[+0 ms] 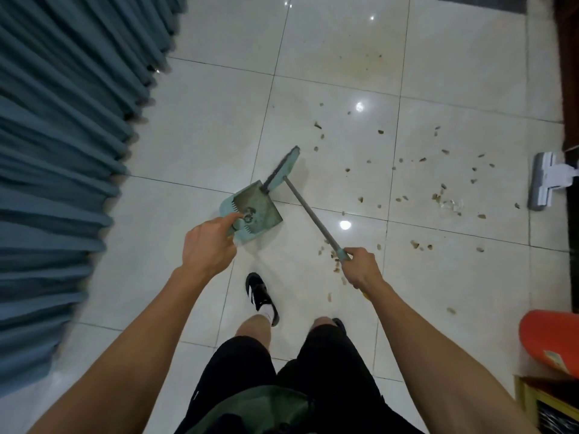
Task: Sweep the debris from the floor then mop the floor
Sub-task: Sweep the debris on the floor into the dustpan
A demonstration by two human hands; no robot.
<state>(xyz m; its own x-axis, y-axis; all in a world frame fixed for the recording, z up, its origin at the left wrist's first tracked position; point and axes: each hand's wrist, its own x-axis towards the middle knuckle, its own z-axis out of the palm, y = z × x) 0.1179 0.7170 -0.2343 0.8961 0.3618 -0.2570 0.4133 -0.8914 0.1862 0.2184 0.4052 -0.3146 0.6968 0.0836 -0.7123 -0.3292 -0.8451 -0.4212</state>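
**Broom and dustpan held over littered tiles**

The left hand [209,245] is gripping the teal dustpan [253,211] by its handle, fingers curled round it. The right hand [360,267] is clamping the broom [308,211] shaft, its head lying beside the dustpan. Debris [438,195] is lying scattered across the floor [203,136] to the right.

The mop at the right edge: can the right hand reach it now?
Probably not: the right hand grips the broom handle, and the mop head lies well beyond it across debris-strewn floor.
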